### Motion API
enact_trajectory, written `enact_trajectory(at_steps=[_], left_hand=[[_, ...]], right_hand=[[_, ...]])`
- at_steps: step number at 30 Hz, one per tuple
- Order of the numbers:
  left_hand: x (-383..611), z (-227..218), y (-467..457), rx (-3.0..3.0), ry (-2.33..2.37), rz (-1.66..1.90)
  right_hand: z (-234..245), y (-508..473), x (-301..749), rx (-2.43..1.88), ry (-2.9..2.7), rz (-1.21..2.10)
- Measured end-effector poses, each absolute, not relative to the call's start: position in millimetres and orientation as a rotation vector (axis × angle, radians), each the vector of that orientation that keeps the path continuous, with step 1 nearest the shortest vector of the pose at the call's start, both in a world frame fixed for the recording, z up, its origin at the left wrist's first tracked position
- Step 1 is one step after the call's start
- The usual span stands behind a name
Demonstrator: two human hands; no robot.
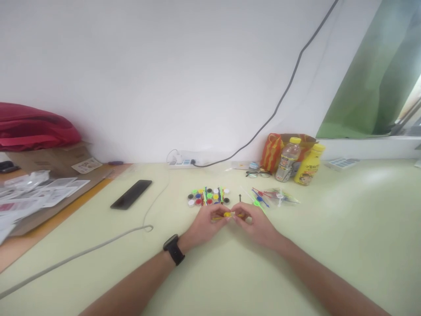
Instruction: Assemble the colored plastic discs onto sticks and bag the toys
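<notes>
Close together at the middle of the table, my left hand (pixel 208 223) and my right hand (pixel 255 223) pinch a small yellow plastic spinner arrow (pixel 227 215). Its round hub shows between the fingertips, with thin arms reaching out to both sides. My fingers hide part of it. Just beyond my left hand lie rows of small round discs (pixel 209 202) in several colours, with thin coloured sticks across them. A black arrow (pixel 240 198) lies beyond my right hand. To its right are more spinner arrows, among them a blue one (pixel 259 199) and a white one (pixel 280 197).
A black phone (pixel 131 194) and a grey cable (pixel 98 243) lie to the left. Papers (pixel 49 193) and a cardboard box (pixel 49 159) fill the far left. At the back stand a clear bottle (pixel 288 160), a yellow bottle (pixel 309 166), glasses (pixel 258 174) and a power strip (pixel 181 164).
</notes>
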State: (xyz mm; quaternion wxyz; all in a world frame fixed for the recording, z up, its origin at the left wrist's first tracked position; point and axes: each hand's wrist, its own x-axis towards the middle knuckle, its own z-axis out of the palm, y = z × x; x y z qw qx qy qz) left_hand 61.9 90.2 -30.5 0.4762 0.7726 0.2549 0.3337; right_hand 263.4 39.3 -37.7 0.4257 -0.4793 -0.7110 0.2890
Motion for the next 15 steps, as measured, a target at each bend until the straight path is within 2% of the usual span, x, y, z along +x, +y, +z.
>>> enact_trajectory(at_steps=[7, 15], left_hand=[[58.5, -27.5, 89.5, 1.993, 0.679, 0.821], [59.7, -27.3, 88.5, 1.865, 0.617, 0.811]], right_hand=[[-34.4, 39.3, 264.3, -1.23, -1.743, 0.793], [-35.6, 44.1, 266.0, -1.119, -1.628, 1.028]])
